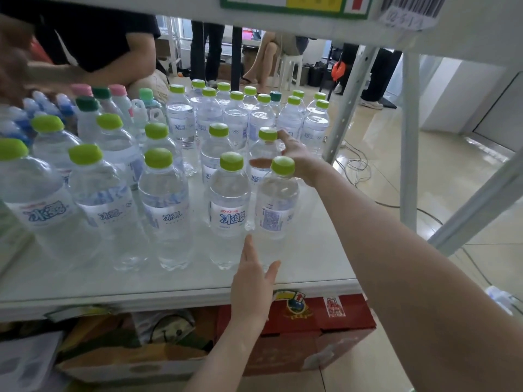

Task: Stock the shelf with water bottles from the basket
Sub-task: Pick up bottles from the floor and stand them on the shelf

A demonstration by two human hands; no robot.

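Several clear water bottles with lime-green caps stand in rows on the white shelf (311, 250). The front-right bottle (276, 199) stands near the shelf's right side, its label turned sideways. My right hand (294, 154) reaches behind that bottle's cap, fingers extended toward the bottle (264, 154) in the row behind; I cannot tell whether it touches either. My left hand (252, 278) hovers at the shelf's front edge, fingers straight and pointing at the base of the front-right bottle, holding nothing. The basket is out of sight.
Bottles with pink, dark-green and blue caps (93, 100) crowd the back left. A person in a black shirt (93, 32) crouches behind the shelf. A red carton (325, 329) and other boxes sit below. Shelf uprights (409, 137) stand at right; cables lie on the floor.
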